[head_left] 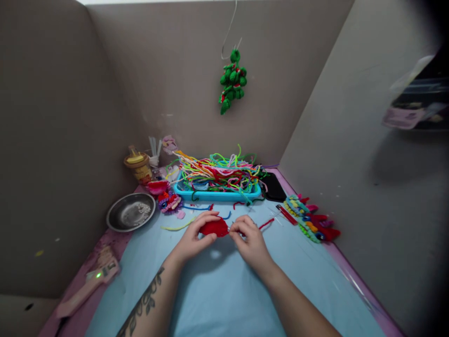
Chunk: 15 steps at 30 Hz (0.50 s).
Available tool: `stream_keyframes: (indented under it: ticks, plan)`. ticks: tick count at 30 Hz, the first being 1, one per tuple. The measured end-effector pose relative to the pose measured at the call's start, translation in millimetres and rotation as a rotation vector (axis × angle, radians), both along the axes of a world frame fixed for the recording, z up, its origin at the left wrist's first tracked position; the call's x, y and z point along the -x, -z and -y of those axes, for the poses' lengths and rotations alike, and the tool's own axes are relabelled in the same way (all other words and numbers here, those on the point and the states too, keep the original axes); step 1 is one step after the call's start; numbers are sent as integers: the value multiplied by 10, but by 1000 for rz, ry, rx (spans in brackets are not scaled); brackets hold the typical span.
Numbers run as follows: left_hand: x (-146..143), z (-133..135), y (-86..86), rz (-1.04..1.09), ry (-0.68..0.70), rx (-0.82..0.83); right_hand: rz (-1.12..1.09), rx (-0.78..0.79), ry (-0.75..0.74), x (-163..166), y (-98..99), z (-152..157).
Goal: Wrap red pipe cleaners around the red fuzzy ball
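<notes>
My left hand (195, 238) is closed around a small red fuzzy piece (214, 228), held just above the light blue table cover (224, 290). My right hand (249, 238) pinches the right end of that red piece, where a red pipe cleaner strand (266, 223) sticks out to the right. Both hands meet near the middle of the table, in front of a blue tray (217, 193) heaped with many-coloured pipe cleaners (219, 171).
A metal bowl (131, 212) with small beads sits at the left, a yellow-capped bottle (138, 167) behind it. Finished colourful figures (310, 220) lie at the right edge, a black phone (274, 187) beside the tray. A glue gun (89, 283) lies front left. A green figure (232, 82) hangs on the wall.
</notes>
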<state>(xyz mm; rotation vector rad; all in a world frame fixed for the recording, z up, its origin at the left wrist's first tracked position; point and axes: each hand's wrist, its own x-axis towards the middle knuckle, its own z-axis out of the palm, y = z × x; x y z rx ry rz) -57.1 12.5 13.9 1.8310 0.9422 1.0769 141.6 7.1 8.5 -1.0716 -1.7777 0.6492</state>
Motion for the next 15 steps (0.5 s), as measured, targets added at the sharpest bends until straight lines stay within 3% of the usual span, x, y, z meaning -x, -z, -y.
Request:
stream_keyframes:
  ticks: [5, 15]
  plan:
    - [-15, 1, 5, 7, -4, -1, -69, 34, 16, 43, 18, 11]
    - [-30, -3, -9, -29, -17, -19, 8, -13, 30, 27, 25, 8]
